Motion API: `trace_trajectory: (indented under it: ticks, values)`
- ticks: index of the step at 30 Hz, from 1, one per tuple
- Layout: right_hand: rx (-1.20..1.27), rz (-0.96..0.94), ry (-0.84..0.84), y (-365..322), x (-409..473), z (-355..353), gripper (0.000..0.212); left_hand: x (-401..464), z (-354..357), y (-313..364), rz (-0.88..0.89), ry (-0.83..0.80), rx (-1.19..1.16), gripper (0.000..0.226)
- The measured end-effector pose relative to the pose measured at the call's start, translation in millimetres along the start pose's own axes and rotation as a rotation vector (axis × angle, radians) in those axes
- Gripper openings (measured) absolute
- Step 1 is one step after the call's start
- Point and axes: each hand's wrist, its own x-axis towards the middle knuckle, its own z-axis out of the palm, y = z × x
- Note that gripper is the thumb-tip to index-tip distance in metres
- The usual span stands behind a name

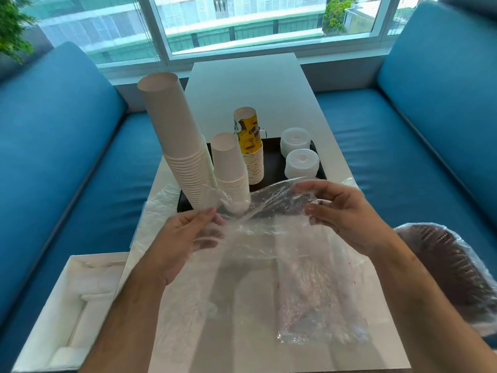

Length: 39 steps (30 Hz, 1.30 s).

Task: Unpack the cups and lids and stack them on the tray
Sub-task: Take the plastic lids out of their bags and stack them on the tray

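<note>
Veiling tray point(271, 168) near edge: clear bag point(269, 232), both hands pinching.

White narrow table point(242, 84) between blue sofas, bearing a black tray point(271, 157) at mid-length, crumpled clear plastic bags point(269, 254) spread across the near half, one overhanging the left edge
</note>
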Motion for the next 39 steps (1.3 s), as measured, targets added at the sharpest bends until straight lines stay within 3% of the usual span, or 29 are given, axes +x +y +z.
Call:
trace_trajectory:
  ticks: [4,8,13,16,19,24,27,32,36,39]
  values:
    - [-0.006,-0.009,0.042,2,3,-1,0.059,1,-3,-6,0.053,0.124,-0.143,0.025]
    - [0.011,-0.009,0.037,3,4,-3,0.071,2,-11,-9,0.092,0.119,-0.215,0.034]
    - [0.078,0.014,-0.074,0,3,-5,0.053,9,-23,-4,0.028,-0.122,-0.226,0.061]
    - [-0.002,0.036,-0.088,1,4,-5,0.054,13,-18,0,0.02,-0.173,-0.182,0.048]
    - [0.02,0.032,-0.076,1,5,-4,0.052,14,-14,0,0.065,-0.09,-0.119,0.037]
    - [-0.008,0.041,-0.112,1,3,-6,0.086,15,-17,-4,0.135,-0.016,-0.136,0.053]
    - [-0.015,0.052,-0.143,1,2,-7,0.094,15,-18,-3,0.179,0.02,-0.114,0.063]
    - [0.077,0.069,-0.146,1,2,-11,0.076,11,-22,3,0.221,0.026,-0.133,0.086]
    - [0.028,0.052,-0.17,5,1,-10,0.07,11,-27,9,0.215,-0.14,0.003,0.079]
    - [0.044,0.04,-0.146,4,2,-8,0.076,11,-31,10,0.153,-0.225,0.083,0.089]
